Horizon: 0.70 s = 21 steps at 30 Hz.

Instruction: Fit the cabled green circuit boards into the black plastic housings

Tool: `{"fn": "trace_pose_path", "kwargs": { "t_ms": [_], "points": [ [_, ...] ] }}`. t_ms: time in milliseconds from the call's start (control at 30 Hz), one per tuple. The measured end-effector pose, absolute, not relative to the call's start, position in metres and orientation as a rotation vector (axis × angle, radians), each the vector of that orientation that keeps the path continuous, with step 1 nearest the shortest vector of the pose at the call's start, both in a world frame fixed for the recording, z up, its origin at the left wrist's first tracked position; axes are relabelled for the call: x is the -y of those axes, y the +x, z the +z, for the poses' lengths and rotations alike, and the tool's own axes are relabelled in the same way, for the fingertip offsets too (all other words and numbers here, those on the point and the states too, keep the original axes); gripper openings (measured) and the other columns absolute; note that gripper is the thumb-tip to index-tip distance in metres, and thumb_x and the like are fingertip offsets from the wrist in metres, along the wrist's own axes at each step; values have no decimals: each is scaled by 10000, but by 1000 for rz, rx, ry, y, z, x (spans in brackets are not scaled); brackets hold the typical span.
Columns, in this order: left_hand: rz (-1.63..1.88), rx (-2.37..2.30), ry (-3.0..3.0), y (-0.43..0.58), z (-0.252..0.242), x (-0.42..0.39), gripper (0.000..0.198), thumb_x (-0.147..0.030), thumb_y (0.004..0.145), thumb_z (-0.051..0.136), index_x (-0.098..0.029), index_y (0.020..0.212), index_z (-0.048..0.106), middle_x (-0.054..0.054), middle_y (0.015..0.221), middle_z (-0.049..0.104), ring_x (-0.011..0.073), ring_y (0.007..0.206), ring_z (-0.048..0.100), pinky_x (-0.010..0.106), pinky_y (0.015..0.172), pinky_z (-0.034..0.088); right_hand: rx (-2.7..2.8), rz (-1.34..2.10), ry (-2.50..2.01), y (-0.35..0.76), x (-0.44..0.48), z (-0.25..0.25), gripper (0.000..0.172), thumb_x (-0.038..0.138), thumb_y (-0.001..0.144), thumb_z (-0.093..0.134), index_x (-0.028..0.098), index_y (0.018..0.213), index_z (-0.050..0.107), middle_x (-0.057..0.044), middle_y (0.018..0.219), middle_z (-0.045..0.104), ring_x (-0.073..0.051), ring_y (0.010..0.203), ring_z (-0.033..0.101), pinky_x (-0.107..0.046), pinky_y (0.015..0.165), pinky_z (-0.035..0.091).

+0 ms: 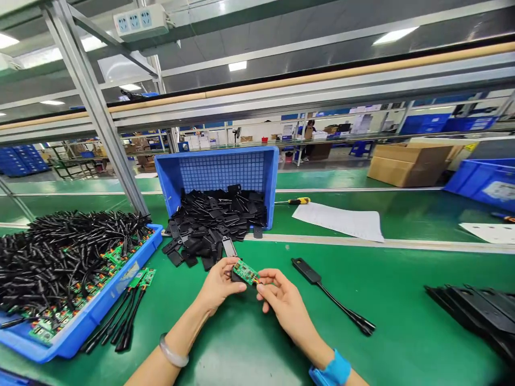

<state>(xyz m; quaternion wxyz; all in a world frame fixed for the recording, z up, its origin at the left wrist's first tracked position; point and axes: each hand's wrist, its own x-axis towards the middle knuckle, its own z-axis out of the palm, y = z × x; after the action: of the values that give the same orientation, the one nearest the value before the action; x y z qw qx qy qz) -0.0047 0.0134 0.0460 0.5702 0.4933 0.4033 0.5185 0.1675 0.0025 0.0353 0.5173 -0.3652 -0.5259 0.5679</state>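
Observation:
My left hand (219,287) grips a small green circuit board (246,272) between thumb and fingers, with a dark piece, seemingly a plastic case half, partly hidden under it. My right hand (284,297) pinches the board's near right end, where short coloured wires show. Its cable is mostly hidden by that hand. Just beyond my left fingers, a black case half (229,246) with a pale inner face leans at the edge of a pile of black plastic case parts (217,214). To the right lies a black cased unit (308,271) with a forked cable.
A blue crate (217,151) lies tipped on its side behind the pile. At left, a blue tray (116,287) holds many cabled boards, with several more boards (140,277) beside it. A screwdriver (298,201), paper sheet (341,221) and stacked black units (475,308) lie around.

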Motion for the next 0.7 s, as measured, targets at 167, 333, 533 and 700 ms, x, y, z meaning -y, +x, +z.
{"fn": "trace_pose_path", "kwargs": {
  "t_ms": [167,333,533,700],
  "points": [
    [1237,-795,860,-8,41,-4,523,-219,574,849,-144,1045,636,66,1024,636,146,889,581,237,802,444,1320,1369,-887,167,-2,32,454,529,716,697,164,978,628,-13,747,513,-133,574,558,-244,462,509],
    [1192,-685,788,-6,39,2,564,-204,666,801,-192,1182,573,110,1200,589,211,1014,585,344,893,464,1326,1370,-875,164,0,27,425,499,740,691,189,1029,666,-30,859,489,-171,686,627,-282,544,571],
    [1208,-686,735,-5,32,-1,524,-193,705,768,-167,1184,556,120,1156,608,226,1012,594,417,941,455,1422,1256,-905,164,0,20,382,474,782,657,206,1052,679,-51,918,516,-170,704,647,-256,547,559],
    [1195,-663,752,-6,34,1,551,-177,711,755,-188,1218,537,124,1257,555,232,1048,580,420,947,445,1372,1301,-959,164,-2,17,439,500,744,689,173,1031,634,-36,840,548,-174,662,653,-232,492,536]
  ]
}}
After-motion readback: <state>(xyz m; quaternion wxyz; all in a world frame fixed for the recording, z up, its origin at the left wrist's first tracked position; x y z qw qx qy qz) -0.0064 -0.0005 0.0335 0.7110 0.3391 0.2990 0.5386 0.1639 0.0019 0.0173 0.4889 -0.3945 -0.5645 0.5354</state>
